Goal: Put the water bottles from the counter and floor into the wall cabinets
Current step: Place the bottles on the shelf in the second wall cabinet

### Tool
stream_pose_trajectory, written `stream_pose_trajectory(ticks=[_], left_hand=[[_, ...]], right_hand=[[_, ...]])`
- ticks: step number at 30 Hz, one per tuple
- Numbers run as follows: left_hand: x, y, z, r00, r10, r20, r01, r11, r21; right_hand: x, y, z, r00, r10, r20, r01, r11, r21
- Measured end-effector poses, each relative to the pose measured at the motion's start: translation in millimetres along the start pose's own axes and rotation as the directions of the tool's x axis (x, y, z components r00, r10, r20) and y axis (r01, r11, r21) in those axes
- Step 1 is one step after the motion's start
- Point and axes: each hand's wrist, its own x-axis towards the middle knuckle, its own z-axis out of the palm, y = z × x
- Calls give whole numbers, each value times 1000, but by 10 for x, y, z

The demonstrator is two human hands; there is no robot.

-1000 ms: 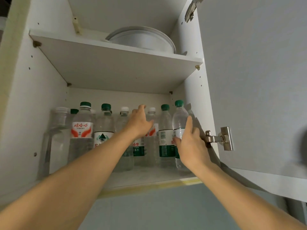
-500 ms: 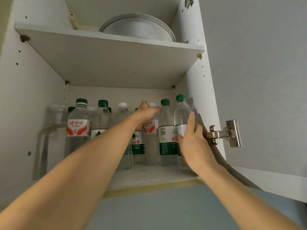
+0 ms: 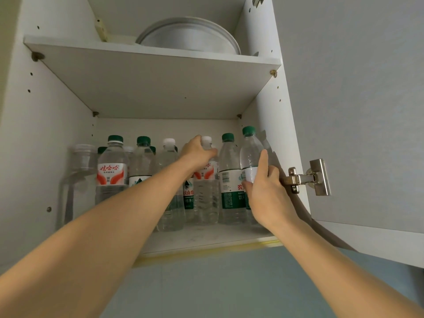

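Several clear water bottles stand on the lower shelf (image 3: 206, 239) of an open white wall cabinet. My left hand (image 3: 198, 151) grips the neck of a white-capped bottle with a red label (image 3: 206, 187) in the middle of the row. My right hand (image 3: 263, 184) holds a green-capped bottle (image 3: 251, 154) at the right end, close to the cabinet's side wall. Between them stands another green-capped, green-labelled bottle (image 3: 230, 180). Further left are a white-capped bottle (image 3: 169, 157) and a red-labelled bottle with a green cap (image 3: 112, 171).
A clear jar or jug (image 3: 79, 177) stands at the shelf's left end. A round white dish (image 3: 190, 36) sits on the upper shelf (image 3: 149, 81). The cabinet door (image 3: 358, 99) hangs open at the right on a metal hinge (image 3: 307, 177).
My left hand has closed round the neck of the white-capped bottle. My right hand stays on the right-end bottle. The view has shifted slightly.
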Motion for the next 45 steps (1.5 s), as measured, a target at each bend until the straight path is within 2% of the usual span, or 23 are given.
stream_pose_trajectory(ticks=[4,7,11,14,19,22,24,27,29,34,37,41,45], left_hand=[[-10,116,-42,999,41,-25,-33,962,270],[9,156,-99,992,118,43,-124,881,457],[60,206,-266,978,146,149,-206,790,577],[86,242,-380,972,130,197,-219,808,547],[145,275,-447,980,168,109,-200,838,507],[151,229,-428,981,170,89,-191,831,522],[141,210,-404,979,190,69,-195,792,578],[158,171,-402,967,253,16,-176,623,762],[183,129,-402,969,249,2,-149,574,805],[215,38,-386,971,239,22,-171,624,763],[207,12,-402,972,223,77,-209,662,720],[169,-45,-394,968,212,137,-244,646,723],[156,20,-357,933,348,88,-287,576,765]], right_hand=[[5,-11,-3,1000,1,-4,-1,1000,17],[13,-21,-15,1000,12,-3,-12,1000,-18],[32,-16,-23,999,16,43,-13,998,-58],[50,1,-22,998,4,64,0,998,-55],[7,18,-27,998,-40,54,42,998,-44],[23,20,-39,995,-34,96,44,994,-104],[33,-10,-58,993,0,115,6,998,-55],[30,-35,-73,995,9,99,-6,999,-34],[17,-31,-68,997,5,77,-3,1000,-29],[20,-40,-50,999,21,47,-21,1000,0],[30,-37,-51,998,37,55,-42,995,91],[48,-15,-75,990,85,112,-110,965,240],[78,-7,-74,976,121,179,-172,937,303]])
